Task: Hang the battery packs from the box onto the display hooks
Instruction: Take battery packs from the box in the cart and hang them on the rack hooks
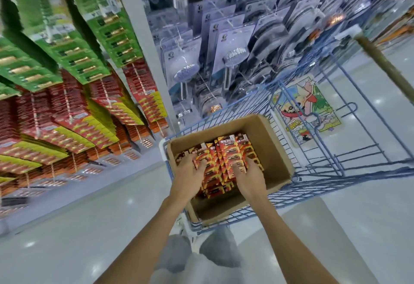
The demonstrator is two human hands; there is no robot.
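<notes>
An open cardboard box (275, 149) sits in a blue wire shopping cart (331, 167). Inside lie several red and yellow battery packs (226, 156) in rows. Both my hands are down in the box. My left hand (189, 173) lies on the left rows, its fingers curled around a pack at the edge of the stack. My right hand (249, 177) rests on the right rows with fingers spread over the packs. To the left, display hooks (67, 113) carry rows of red and yellow packs, with green packs (89, 59) hanging above them.
A grey upright post (152, 59) separates the battery display from hanging clear-packaged goods (235, 48) behind the cart. A cartoon sign (307, 113) hangs on the cart's far end. A cart handle (385, 64) crosses the upper right. Glossy floor lies on both sides.
</notes>
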